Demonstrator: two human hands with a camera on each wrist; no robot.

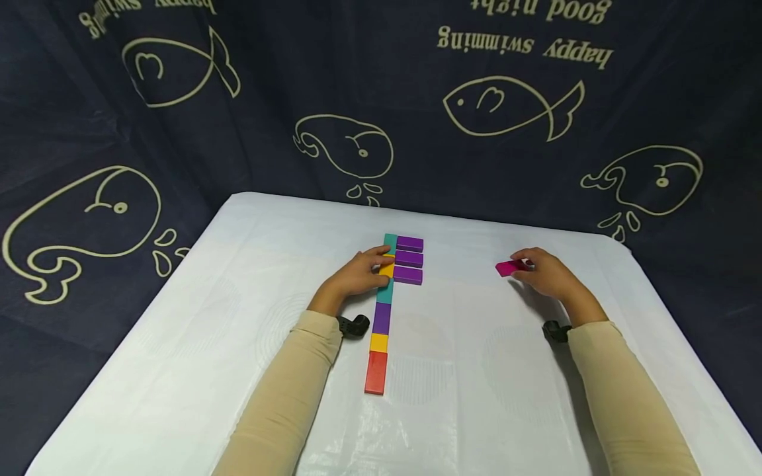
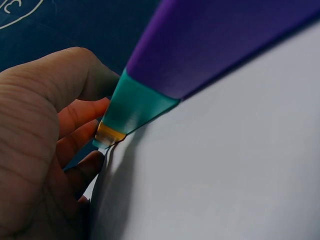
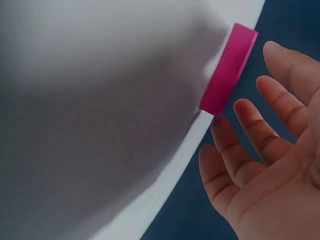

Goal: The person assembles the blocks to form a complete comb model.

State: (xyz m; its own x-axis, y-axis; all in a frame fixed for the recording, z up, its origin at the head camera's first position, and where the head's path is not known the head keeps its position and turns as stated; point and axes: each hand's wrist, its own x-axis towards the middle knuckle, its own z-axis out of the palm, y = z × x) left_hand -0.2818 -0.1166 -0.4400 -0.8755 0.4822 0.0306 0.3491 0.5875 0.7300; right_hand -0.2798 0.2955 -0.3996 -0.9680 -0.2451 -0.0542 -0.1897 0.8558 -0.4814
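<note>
My left hand (image 1: 357, 274) rests along a row of coloured blocks, its fingertips at the upper teal block (image 1: 390, 240), the yellow block (image 1: 387, 270) and the lower teal block (image 1: 385, 292). In the left wrist view its thumb lies against the side of the teal block (image 2: 137, 102), fingers loosely bent. Three purple blocks (image 1: 408, 259) lie side by side against the row's right side. Far to the right, my right hand (image 1: 550, 274) is around a magenta block (image 1: 505, 268). The right wrist view shows its fingers spread and relaxed beside the magenta block (image 3: 229, 70).
Towards me the row continues with a purple block (image 1: 381, 318), a small yellow block (image 1: 378, 343) and a red block (image 1: 376, 373). All lie on a white-covered table (image 1: 452, 396). Behind its far edge hangs a dark blue cloth (image 1: 411, 79) with fish drawings.
</note>
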